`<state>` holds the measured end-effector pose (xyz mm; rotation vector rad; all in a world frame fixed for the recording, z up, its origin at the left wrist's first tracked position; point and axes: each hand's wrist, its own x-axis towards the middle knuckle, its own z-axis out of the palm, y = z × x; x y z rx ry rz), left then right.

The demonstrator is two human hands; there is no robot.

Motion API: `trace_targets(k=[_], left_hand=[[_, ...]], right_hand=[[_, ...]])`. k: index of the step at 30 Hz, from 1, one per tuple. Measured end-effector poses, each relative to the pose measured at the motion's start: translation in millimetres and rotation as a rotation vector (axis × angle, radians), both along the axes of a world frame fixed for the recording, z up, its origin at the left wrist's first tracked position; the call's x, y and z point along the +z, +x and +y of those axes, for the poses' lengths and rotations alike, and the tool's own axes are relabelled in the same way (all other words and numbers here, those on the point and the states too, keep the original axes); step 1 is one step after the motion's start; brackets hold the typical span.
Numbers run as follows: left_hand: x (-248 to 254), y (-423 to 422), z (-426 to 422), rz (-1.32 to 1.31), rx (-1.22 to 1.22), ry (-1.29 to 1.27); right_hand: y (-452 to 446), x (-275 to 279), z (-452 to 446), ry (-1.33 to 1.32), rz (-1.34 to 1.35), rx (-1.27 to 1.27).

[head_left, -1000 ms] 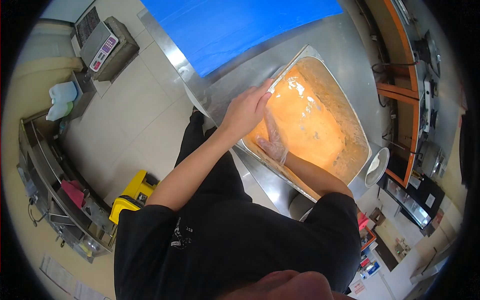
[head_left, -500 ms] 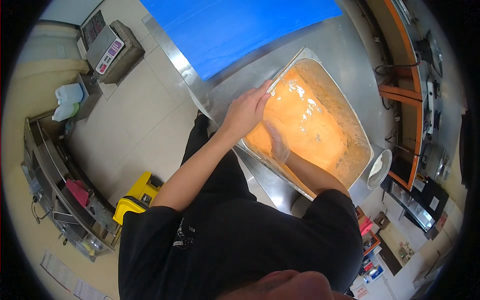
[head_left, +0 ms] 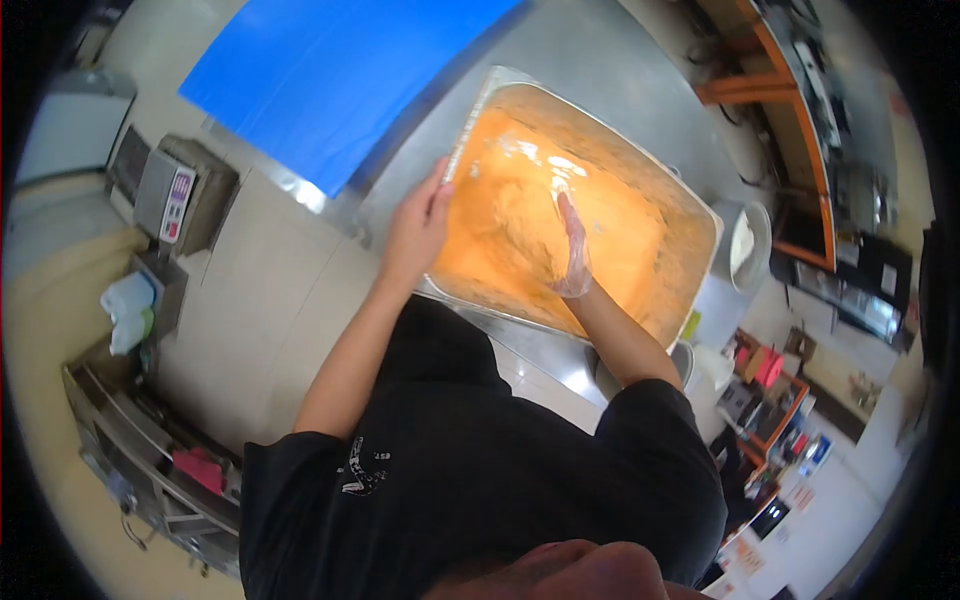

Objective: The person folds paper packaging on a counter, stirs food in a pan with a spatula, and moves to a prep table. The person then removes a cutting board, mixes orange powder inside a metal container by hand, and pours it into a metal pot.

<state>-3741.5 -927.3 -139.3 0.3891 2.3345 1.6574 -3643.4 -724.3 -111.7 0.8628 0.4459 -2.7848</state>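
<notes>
A deep rectangular metal pan (head_left: 690, 290) stands on the steel table, its inner walls smeared with orange residue. Inside lies a thick orange mass (head_left: 625, 235) with white shiny patches on top; whether it is powder or batter I cannot tell. My left hand (head_left: 418, 230) is closed around the pan's left rim. Over the middle of the mass is my right hand (head_left: 574, 248), in a clear plastic glove, fingers stretched out and held edge-on, touching or just above the surface. Left of that hand the orange surface is furrowed and uneven.
A blue sheet (head_left: 330, 80) covers the far left part of the steel table (head_left: 600, 60). A round container with white contents (head_left: 742, 245) stands right of the pan. A digital scale (head_left: 168, 200) and plastic jugs (head_left: 128, 310) are at the left. Orange-framed shelving (head_left: 800, 110) is at the right.
My right hand has moved away from the pan's left side toward its middle, and the orange surface behind it looks more churned. My left hand stays on the rim. The view has turned.
</notes>
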Motion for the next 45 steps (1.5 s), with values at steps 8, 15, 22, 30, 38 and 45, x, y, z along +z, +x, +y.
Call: trace_targets(k=[8, 15, 22, 30, 38, 45], left_hand=[[88, 123, 18, 0.067, -0.361, 0.211], [1, 303, 110, -0.740, -0.947, 0.101], [-77, 370, 207, -0.227, -0.894, 0.268], [-17, 331, 181, -0.638, -0.882, 0.020], [-49, 297, 115, -0.772, -0.703, 0.033], [-37, 259, 67, -0.860, -0.428, 0.139]], right_hand=[[45, -15, 56, -0.142, 0.254, -0.229], [74, -1, 80, -0.097, 0.159, -0.273], [99, -3, 104, -0.077, 0.206, -0.271], [132, -3, 129, -0.089, 0.356, -0.331], [215, 47, 154, -0.159, 0.302, -0.398], [325, 69, 155, -0.097, 0.474, -0.497]])
